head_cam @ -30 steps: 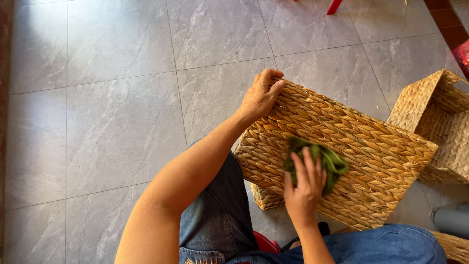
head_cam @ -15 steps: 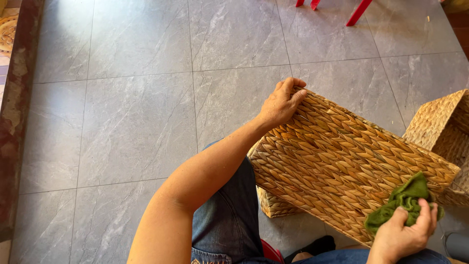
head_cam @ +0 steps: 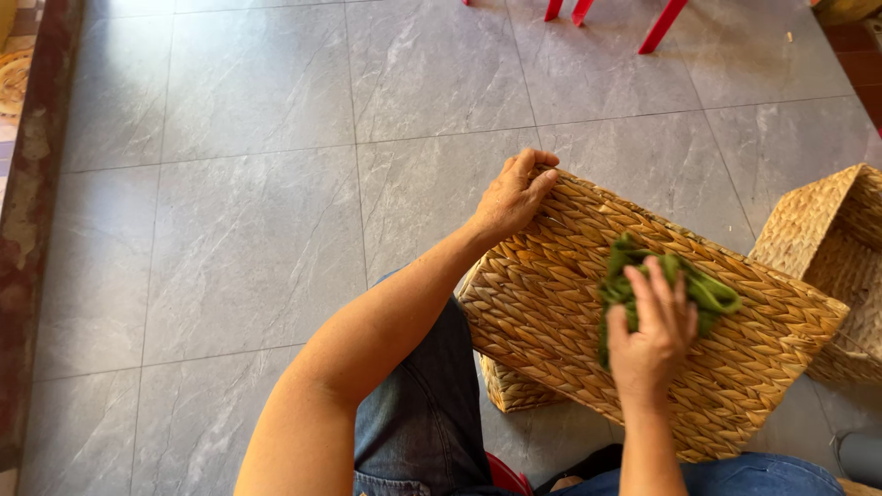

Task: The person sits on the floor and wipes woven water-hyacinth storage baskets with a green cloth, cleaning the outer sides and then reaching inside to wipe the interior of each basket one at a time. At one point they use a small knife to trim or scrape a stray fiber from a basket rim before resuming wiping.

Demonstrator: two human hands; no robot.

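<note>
A woven straw basket (head_cam: 551,312) lies upside down across my lap, its flat bottom facing up. My left hand (head_cam: 514,195) grips its far corner, fingers curled over the edge. My right hand (head_cam: 650,332) presses a crumpled green cloth (head_cam: 703,290) flat against the middle of the basket's bottom. The cloth sticks out beyond my fingertips toward the right.
A second woven basket (head_cam: 831,241) stands open on the grey tiled floor (head_cam: 230,220) at the right. A smaller woven piece (head_cam: 511,389) shows under the held basket. Red chair legs (head_cam: 661,22) are at the top. A dark raised border (head_cam: 37,230) runs along the left.
My right hand with the green cloth went from the basket's middle to its near right corner, then back up to the middle. The left hand kept its grip on the far corner.
</note>
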